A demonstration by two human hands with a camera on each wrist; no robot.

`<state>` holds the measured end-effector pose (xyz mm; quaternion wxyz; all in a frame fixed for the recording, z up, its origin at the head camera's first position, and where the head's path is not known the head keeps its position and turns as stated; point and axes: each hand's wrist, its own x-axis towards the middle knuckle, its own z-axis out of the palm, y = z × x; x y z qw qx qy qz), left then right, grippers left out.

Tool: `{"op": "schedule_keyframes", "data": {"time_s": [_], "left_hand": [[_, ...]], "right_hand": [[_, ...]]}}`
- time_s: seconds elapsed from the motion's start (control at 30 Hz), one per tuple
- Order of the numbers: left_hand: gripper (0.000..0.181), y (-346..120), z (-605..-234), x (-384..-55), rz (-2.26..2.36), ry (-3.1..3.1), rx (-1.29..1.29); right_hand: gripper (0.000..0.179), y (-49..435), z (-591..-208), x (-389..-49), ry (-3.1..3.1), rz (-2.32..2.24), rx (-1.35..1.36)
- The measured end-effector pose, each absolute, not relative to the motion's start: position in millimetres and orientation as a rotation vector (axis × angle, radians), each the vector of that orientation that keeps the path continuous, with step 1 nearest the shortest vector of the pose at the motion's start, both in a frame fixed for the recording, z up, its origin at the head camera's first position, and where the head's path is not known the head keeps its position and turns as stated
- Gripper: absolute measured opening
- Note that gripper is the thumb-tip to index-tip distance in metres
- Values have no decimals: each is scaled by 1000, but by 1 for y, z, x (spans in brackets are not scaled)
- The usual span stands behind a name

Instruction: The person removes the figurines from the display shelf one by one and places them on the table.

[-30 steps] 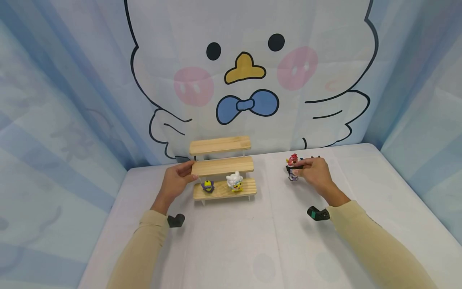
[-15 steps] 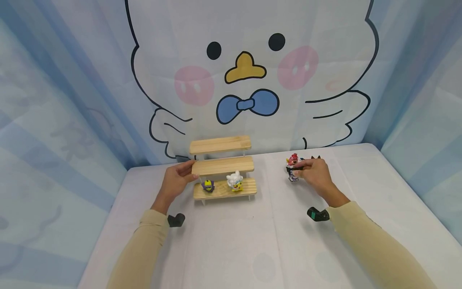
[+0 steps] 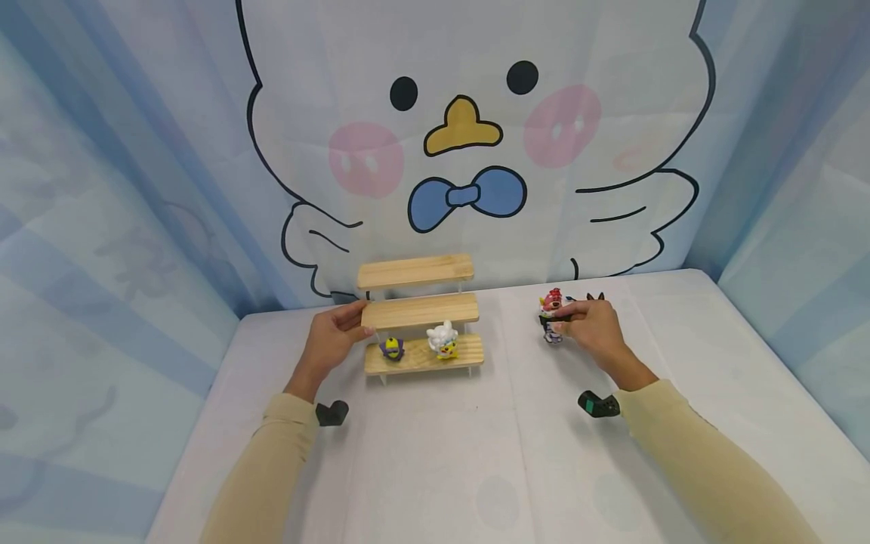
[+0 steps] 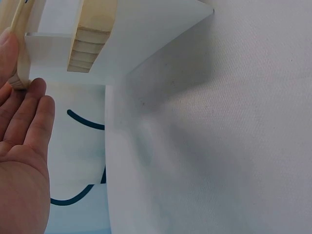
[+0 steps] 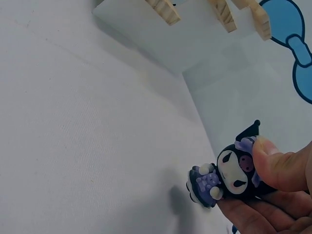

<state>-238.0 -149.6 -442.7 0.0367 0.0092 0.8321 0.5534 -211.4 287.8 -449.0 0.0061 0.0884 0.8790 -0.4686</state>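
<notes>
My left hand [image 3: 329, 344] grips the left end of the middle board of a three-tier wooden display shelf [image 3: 421, 310], its thumb at the front edge and fingers at the back. The left wrist view shows those fingertips at the end of the board. To the right, my right hand [image 3: 594, 332] pinches a small figurine [image 5: 233, 168] with a black hood, white face and purple dress, between thumb and fingers. It is tilted head toward the palm and held over the table. A red-and-pink figurine [image 3: 552, 300] stands behind it.
On the bottom board sit a small purple-and-yellow figurine [image 3: 392, 349] and a white-and-yellow one [image 3: 443, 341]. Dark pointed tips [image 3: 595, 296] of something show behind my right hand. A printed curtain [image 3: 462, 242] hangs behind the white table [image 3: 435, 461].
</notes>
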Motion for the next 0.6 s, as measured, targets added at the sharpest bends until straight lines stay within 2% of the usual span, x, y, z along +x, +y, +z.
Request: {"op": "schedule_keyframes", "data": {"time_s": [0.6], "left_hand": [[63, -151, -443, -238, 1696, 2548, 27]], "right_hand": [[28, 287, -452, -211, 2764, -1436, 278]]}}
